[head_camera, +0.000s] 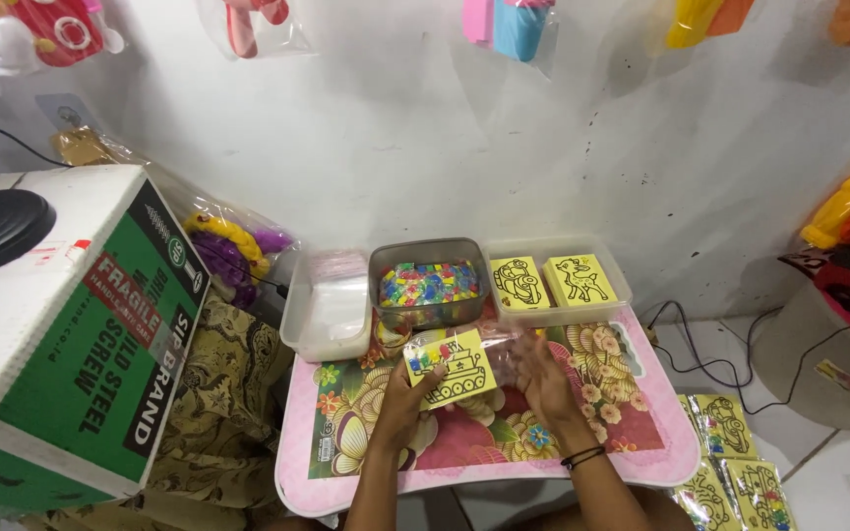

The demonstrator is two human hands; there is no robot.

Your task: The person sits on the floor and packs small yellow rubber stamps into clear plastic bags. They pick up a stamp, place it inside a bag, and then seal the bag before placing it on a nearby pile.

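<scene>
Pink floral tabletop [632, 447] lies under both hands. Left hand [402, 398] grips a yellow card [450, 368] by its lower-left corner — a grey tub of coloured bits [429, 285] sits just beyond. Right hand [544, 379], open, touches clear plastic wrap [504, 352] beside the card.

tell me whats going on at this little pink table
A person sits at a small pink floral table. Their left hand holds a yellow card with a tank drawing, seemingly inside a clear plastic sleeve that the right hand touches. Behind it stands a grey tub of colourful small pieces, a tray with two more yellow picture cards, and a clear container of plastic bags. More packed cards lie on the floor to the right.
</scene>
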